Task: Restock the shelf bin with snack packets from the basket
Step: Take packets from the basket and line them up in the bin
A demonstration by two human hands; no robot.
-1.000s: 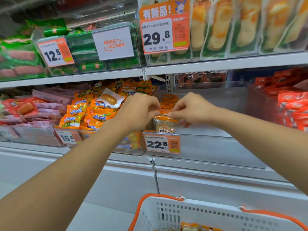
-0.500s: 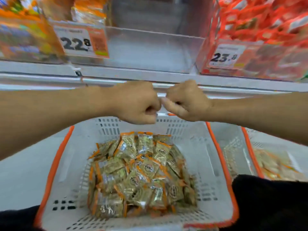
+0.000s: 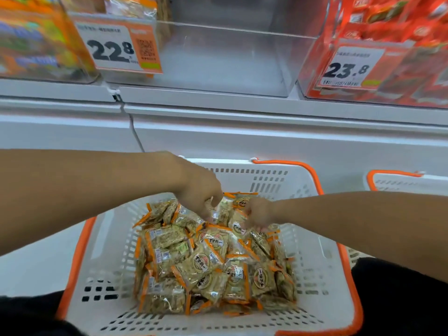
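Observation:
A white basket with orange rim (image 3: 322, 251) sits low in front of me, holding a heap of several clear snack packets with orange edges (image 3: 208, 260). My left hand (image 3: 201, 195) reaches down into the far side of the heap, its spread fingertips touching the top packets. Just right of it, my right hand (image 3: 258, 214) rests fingers-down on packets; its grip is hidden by blur. Above, the clear shelf bin (image 3: 218, 59) carries a 22.8 price tag (image 3: 116, 47), with a few of the same packets (image 3: 131, 6) at its back left.
A bin of red packets with a 23.8 tag (image 3: 349, 69) stands right of the clear bin, and an orange-packet bin (image 3: 36, 44) stands to its left. The white shelf ledge (image 3: 218, 110) juts out above the basket. A second basket (image 3: 400, 180) shows at right.
My view dropped from the shelf to the basket. Both hands left the bin, came down as fists over the basket, and now reach into the packet heap.

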